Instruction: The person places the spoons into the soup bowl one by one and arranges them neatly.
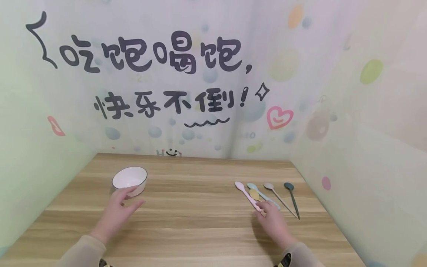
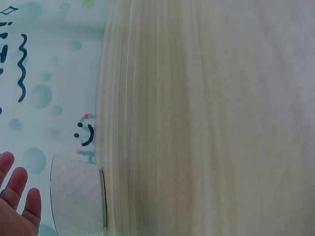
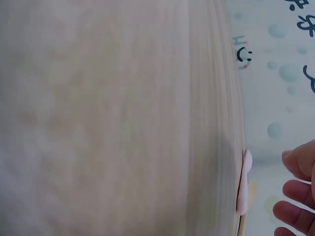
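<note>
A white bowl [image 1: 142, 185] with a dark rim stands at the left. Just in front of it in the head view is my left hand [image 1: 116, 213], thumb and fingers apart, fingertips overlapping the bowl's near side. In the left wrist view, spread fingers of the left hand [image 2: 19, 206] show beside the bowl [image 2: 76, 196]. My right hand [image 1: 272, 222] hovers at the handle end of a pink spoon [image 1: 247, 194], partly covering a yellow spoon [image 1: 254, 194]. The right wrist view shows the right hand [image 3: 299, 201] with fingers apart, near the pink spoon [image 3: 242, 189].
Beside the pink spoon lie a light blue spoon [image 1: 251, 185], a greyish-pink spoon [image 1: 268, 186] and a dark green spoon [image 1: 289, 186]. All rest on the wooden table [image 1: 186, 230]. Printed walls [image 1: 213, 141] enclose its back and both sides.
</note>
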The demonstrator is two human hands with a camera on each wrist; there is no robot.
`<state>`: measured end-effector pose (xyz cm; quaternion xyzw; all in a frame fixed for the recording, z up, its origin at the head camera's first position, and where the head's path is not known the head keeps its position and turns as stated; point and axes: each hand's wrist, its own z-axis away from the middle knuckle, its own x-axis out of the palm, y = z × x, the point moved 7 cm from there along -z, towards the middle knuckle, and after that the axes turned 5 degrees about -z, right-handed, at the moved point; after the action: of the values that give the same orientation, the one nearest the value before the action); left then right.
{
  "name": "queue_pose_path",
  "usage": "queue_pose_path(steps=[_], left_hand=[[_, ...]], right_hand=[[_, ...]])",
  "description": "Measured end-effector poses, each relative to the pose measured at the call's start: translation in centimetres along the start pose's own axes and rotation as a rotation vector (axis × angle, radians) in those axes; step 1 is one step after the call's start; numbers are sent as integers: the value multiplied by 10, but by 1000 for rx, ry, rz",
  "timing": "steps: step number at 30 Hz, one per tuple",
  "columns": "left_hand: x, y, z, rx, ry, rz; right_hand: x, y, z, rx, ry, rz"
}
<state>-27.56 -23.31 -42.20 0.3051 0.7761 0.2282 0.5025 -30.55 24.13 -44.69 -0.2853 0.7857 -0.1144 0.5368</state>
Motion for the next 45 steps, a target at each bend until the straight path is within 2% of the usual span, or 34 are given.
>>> queue_pose_path(steps=[6, 11, 15, 24, 28, 30, 37, 45], left_hand=[[-6, -15, -9, -33, 26, -10], [-10, -23, -13, -19, 59, 9], [-12, -27, -17, -34, 58, -4], [-13, -32, -28, -99, 54, -59], [-13, -40, -34, -121, 62, -98], [-13, -45, -37, -140, 44, -121], [-7, -62, -47, -222, -91, -169], [-7, -72, -54, -222, -149, -184]], right_hand=[[-2, 29, -7, 197, -90, -25], [-6, 41, -9, 214, -95, 10], [-6, 52, -10, 241, -104, 33], [-7, 70, -10, 347, -126, -38], [-4, 75, -10, 376, -143, -58], [-3, 76, -11, 379, -149, -66], [-3, 76, -10, 409, -157, -86], [-3, 77, -9, 445, -168, -90]])
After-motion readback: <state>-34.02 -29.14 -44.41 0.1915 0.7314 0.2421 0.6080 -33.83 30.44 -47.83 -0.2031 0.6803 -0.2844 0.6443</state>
